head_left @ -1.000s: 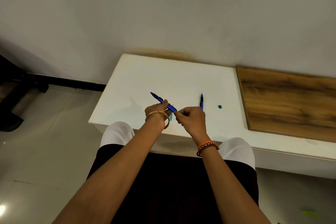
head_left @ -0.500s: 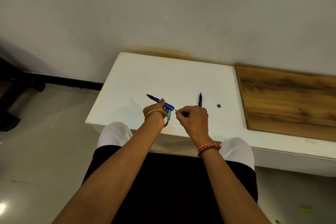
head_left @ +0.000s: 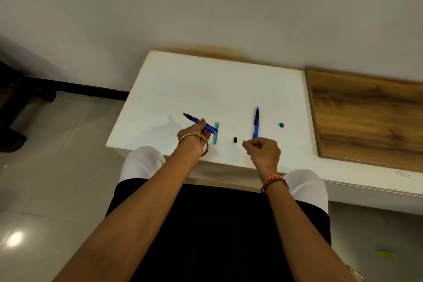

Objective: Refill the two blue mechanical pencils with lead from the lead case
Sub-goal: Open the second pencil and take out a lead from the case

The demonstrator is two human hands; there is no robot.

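Note:
My left hand (head_left: 193,138) grips a blue mechanical pencil (head_left: 198,122), tip pointing up-left, its open rear end toward the right. Just right of it lies the teal lead case (head_left: 215,133) flat on the white table (head_left: 206,89). A small black cap (head_left: 235,139) lies between my hands. My right hand (head_left: 263,151) pinches a tiny pale piece, likely the pencil's eraser plug, at its fingertips (head_left: 244,142). The second blue pencil (head_left: 256,122) lies on the table just beyond my right hand, tip pointing away. A small teal lid (head_left: 281,125) sits to its right.
A wooden board (head_left: 370,119) covers the table's right part. The table stands against a pale wall; its near edge is over my knees. Tiled floor lies to the left, with a dark furniture base at far left.
My right hand pulled away from the pencil's rear end, moving right with a small piece pinched. The lead case and a black cap now show on the table between the hands.

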